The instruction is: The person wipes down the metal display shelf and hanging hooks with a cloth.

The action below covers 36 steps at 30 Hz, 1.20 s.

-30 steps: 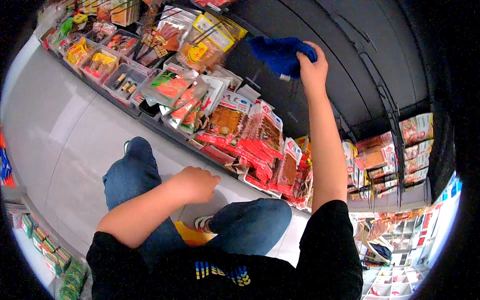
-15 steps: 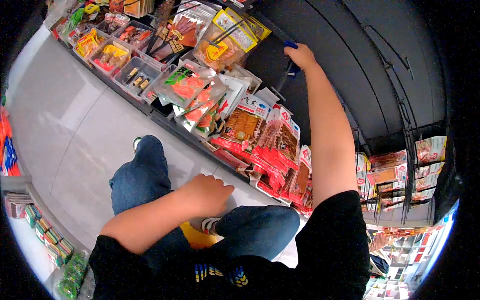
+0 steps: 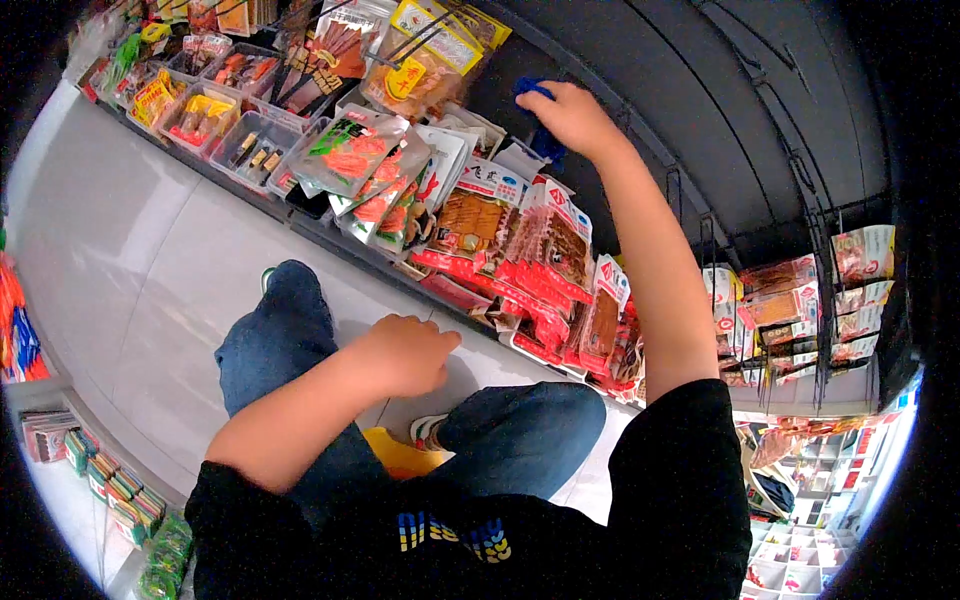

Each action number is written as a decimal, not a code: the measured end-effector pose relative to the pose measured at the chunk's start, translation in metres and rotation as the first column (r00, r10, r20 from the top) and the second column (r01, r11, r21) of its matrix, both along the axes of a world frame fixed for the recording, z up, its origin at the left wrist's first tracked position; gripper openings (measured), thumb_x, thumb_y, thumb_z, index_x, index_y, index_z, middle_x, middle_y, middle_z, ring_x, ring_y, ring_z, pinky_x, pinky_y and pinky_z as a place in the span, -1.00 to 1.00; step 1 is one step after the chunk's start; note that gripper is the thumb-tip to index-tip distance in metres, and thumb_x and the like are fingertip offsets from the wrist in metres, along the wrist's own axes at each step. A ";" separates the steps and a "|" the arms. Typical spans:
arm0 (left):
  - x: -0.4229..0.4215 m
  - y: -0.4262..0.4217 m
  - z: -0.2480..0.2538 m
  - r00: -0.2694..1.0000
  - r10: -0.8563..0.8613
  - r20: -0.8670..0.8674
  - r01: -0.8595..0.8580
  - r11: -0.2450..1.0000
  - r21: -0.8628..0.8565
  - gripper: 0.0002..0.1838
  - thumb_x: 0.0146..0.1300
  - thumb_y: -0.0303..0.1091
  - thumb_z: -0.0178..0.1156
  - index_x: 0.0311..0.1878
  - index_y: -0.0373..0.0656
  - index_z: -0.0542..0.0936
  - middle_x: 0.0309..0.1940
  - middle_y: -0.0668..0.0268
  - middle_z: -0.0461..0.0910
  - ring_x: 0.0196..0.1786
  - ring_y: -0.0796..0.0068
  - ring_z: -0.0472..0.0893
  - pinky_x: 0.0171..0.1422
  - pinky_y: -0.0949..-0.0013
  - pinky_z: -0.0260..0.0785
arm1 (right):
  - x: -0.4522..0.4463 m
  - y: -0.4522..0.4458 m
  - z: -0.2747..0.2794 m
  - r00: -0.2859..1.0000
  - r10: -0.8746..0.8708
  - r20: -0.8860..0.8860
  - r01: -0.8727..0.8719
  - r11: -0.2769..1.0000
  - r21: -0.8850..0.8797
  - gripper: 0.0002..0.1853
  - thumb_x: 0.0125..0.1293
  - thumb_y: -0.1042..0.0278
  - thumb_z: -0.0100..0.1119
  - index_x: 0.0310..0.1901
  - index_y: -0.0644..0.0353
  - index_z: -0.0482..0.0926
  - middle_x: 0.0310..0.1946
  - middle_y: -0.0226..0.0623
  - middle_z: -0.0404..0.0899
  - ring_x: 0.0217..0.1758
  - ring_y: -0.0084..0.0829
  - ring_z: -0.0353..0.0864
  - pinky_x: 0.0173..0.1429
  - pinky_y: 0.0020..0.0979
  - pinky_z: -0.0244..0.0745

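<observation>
My right hand (image 3: 578, 118) is stretched out to the dark shelf back panel (image 3: 600, 60), its fingers closed on a blue cloth (image 3: 547, 146). Part of the cloth shows above the fingers and part hangs below them. Under that hand lie red-and-white snack packets (image 3: 548, 240), and silver vacuum packs (image 3: 352, 150) are stacked to their left. My left hand (image 3: 408, 355) hangs curled in front of my knees, touching no goods. Nothing shows in its fingers, which are partly turned away from view.
Clear plastic boxes (image 3: 258, 150) of small snacks line the low shelf at the upper left. Metal hooks (image 3: 822, 290) with hanging packets stick out at the right. A yellow object (image 3: 400, 452) is beneath me. Stacked small packs (image 3: 115, 480) sit at the lower left.
My right hand has moved left along the back panel with the blue cloth, closer to the yellow packets. My left hand has risen slightly. The view has shifted a little.
</observation>
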<state>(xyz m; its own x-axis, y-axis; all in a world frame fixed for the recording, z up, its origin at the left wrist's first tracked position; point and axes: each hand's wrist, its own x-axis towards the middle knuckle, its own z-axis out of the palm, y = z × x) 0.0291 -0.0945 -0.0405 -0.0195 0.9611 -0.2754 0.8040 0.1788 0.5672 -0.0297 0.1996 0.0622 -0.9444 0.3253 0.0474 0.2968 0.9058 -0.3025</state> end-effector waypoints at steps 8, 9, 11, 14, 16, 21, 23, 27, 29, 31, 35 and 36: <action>0.000 0.014 -0.002 1.000 -0.018 0.014 0.019 0.997 -0.078 -0.53 0.12 -0.23 0.03 0.14 -0.10 0.42 -0.10 0.05 0.57 -0.04 0.03 0.56 0.06 0.04 0.40 | 0.046 -0.039 -0.003 0.985 0.064 -0.162 -0.069 0.997 -0.025 -0.55 0.16 0.07 0.15 -0.05 0.26 0.56 -0.20 0.03 0.59 -0.18 -0.16 0.60 -0.04 -0.33 0.45; 0.000 0.016 0.000 1.000 -0.020 0.004 0.020 0.997 -0.077 -0.53 0.12 -0.23 0.03 0.14 -0.10 0.42 -0.10 0.05 0.57 -0.04 0.03 0.56 0.06 0.04 0.40 | 0.051 -0.042 -0.002 0.962 0.054 -0.267 -0.070 0.996 -0.052 -0.55 0.11 0.08 0.15 -0.07 0.26 0.58 -0.22 0.05 0.58 -0.15 -0.07 0.58 0.00 -0.27 0.44; 0.002 0.019 0.002 0.999 -0.012 0.031 0.016 0.991 -0.132 -0.53 0.12 -0.22 0.04 0.14 -0.09 0.43 -0.06 0.05 0.56 -0.02 0.03 0.55 0.09 0.05 0.39 | 0.062 -0.044 -0.003 0.892 0.038 -0.450 -0.083 0.993 -0.081 -0.59 0.02 0.18 0.20 -0.08 0.19 0.59 -0.20 0.05 0.52 -0.12 0.02 0.53 0.05 -0.22 0.43; 0.002 0.020 0.001 0.999 -0.016 0.040 0.020 0.993 -0.118 -0.53 0.13 -0.21 0.03 0.14 -0.08 0.44 -0.04 0.04 0.55 0.00 0.03 0.55 0.09 0.06 0.39 | 0.077 -0.060 0.003 0.771 0.046 -0.635 0.018 0.995 0.094 -0.56 -0.04 0.24 0.24 -0.04 0.10 0.56 -0.12 0.06 0.45 -0.06 0.03 0.48 0.07 -0.20 0.41; 0.004 0.021 0.004 0.999 -0.021 0.042 0.027 0.990 -0.137 -0.52 0.13 -0.21 0.03 0.15 -0.09 0.44 -0.03 0.03 0.55 0.01 0.04 0.54 0.10 0.06 0.39 | 0.081 -0.074 0.004 0.779 0.139 -0.612 0.001 0.975 0.222 -0.51 -0.08 0.26 0.27 0.00 0.03 0.53 0.01 0.06 0.36 0.08 0.04 0.37 0.19 -0.14 0.31; 0.008 0.023 -0.015 1.000 -0.017 -0.001 0.016 0.998 -0.062 -0.67 0.10 -0.25 0.03 -0.09 -0.20 0.49 -0.19 0.01 0.59 -0.12 0.02 0.57 -0.04 0.02 0.40 | 0.070 -0.079 -0.027 0.882 0.272 -0.386 -0.069 0.883 0.464 -0.54 -0.10 0.25 0.32 -0.10 0.21 0.53 0.02 -0.01 0.37 0.05 -0.04 0.34 0.16 -0.15 0.33; 0.006 0.021 -0.019 1.000 -0.012 0.020 0.012 1.000 -0.012 -0.66 0.11 -0.24 0.03 -0.06 -0.19 0.48 -0.18 0.03 0.59 -0.12 0.01 0.57 -0.04 0.02 0.40 | 0.071 -0.087 -0.025 0.883 0.290 -0.370 -0.072 0.861 0.503 -0.55 -0.11 0.25 0.33 -0.13 0.24 0.53 0.01 -0.04 0.37 0.04 -0.06 0.34 0.14 -0.16 0.34; 0.005 0.019 -0.016 1.000 -0.007 -0.002 0.007 1.000 -0.008 -0.65 0.12 -0.22 0.04 -0.07 -0.18 0.48 -0.18 0.02 0.59 -0.11 0.01 0.57 -0.04 0.02 0.40 | 0.088 -0.100 -0.038 0.910 0.333 -0.247 -0.207 0.881 0.426 -0.57 -0.18 0.31 0.37 -0.18 0.21 0.56 -0.04 -0.09 0.43 0.05 -0.07 0.37 0.11 -0.19 0.36; 0.004 0.019 -0.011 1.000 0.003 0.003 -0.003 0.998 -0.064 -0.66 0.12 -0.21 0.04 -0.08 -0.18 0.49 -0.19 0.02 0.58 -0.11 0.01 0.57 -0.03 0.03 0.40 | 0.097 -0.100 -0.051 0.946 0.294 -0.137 -0.249 0.929 0.273 -0.63 -0.16 0.25 0.36 -0.28 0.23 0.58 -0.14 -0.13 0.49 0.00 -0.10 0.42 0.06 -0.18 0.39; 0.003 0.019 -0.008 1.000 -0.017 0.002 0.017 0.996 -0.090 -0.61 0.12 -0.21 0.05 0.02 -0.14 0.46 -0.12 0.02 0.57 -0.05 0.01 0.55 0.03 0.03 0.39 | 0.110 -0.099 -0.072 0.907 0.328 -0.264 -0.278 0.937 0.209 -0.67 -0.13 0.24 0.30 -0.33 0.27 0.58 -0.28 -0.12 0.49 -0.13 -0.08 0.47 -0.02 -0.16 0.41; 0.001 0.021 -0.005 1.000 -0.020 0.017 0.022 0.990 -0.137 -0.54 0.13 -0.18 0.07 0.13 -0.07 0.43 -0.04 0.02 0.55 0.01 -0.02 0.54 0.09 0.00 0.37 | 0.142 -0.120 -0.076 0.955 0.165 -0.246 -0.199 0.973 -0.119 -0.69 -0.05 0.22 0.26 -0.30 0.26 0.59 -0.35 -0.07 0.48 -0.23 -0.06 0.49 -0.13 -0.17 0.42; 0.001 0.022 -0.004 0.999 -0.019 0.038 0.026 0.985 -0.173 -0.54 0.14 -0.16 0.07 0.13 -0.06 0.43 -0.04 0.02 0.55 0.01 -0.03 0.53 0.10 0.00 0.37 | 0.150 -0.125 -0.072 0.956 0.166 -0.241 -0.197 0.974 -0.111 -0.67 -0.03 0.21 0.27 -0.26 0.27 0.59 -0.33 -0.07 0.50 -0.21 -0.07 0.51 -0.11 -0.19 0.43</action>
